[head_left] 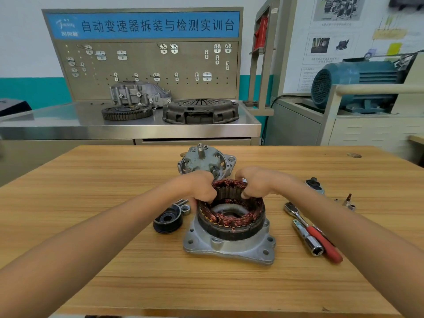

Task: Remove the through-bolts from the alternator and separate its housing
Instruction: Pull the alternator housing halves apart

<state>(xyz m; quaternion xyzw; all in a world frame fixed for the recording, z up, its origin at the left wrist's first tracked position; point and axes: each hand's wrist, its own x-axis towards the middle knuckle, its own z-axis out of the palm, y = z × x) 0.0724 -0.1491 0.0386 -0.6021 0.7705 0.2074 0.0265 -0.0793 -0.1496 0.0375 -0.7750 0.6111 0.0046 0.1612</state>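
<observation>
**Head view: housing already split, stator being worked loose**

Head camera looks down on a wooden counter (91,203). At centre sits one housing half (229,246), flat side down, with the copper-wound stator (230,216) standing in it. Both hands grasp the stator's far rim: the left hand (200,188) at about 10 o'clock, the right hand (254,183) at about 1 o'clock, fingers curled over the windings.

The other housing half with the rotor (204,160) and its shaft pointing up lies just beyond, at 12 o'clock, apart from the first. So the separation looks done, and the through-bolts are judged to be out; I cannot pick them out for certain. Lifting the stator free seems to be what remains.

A pulley (168,220) lies at 9 o'clock, ratchets and a socket (307,235) at 3 o'clock.
</observation>
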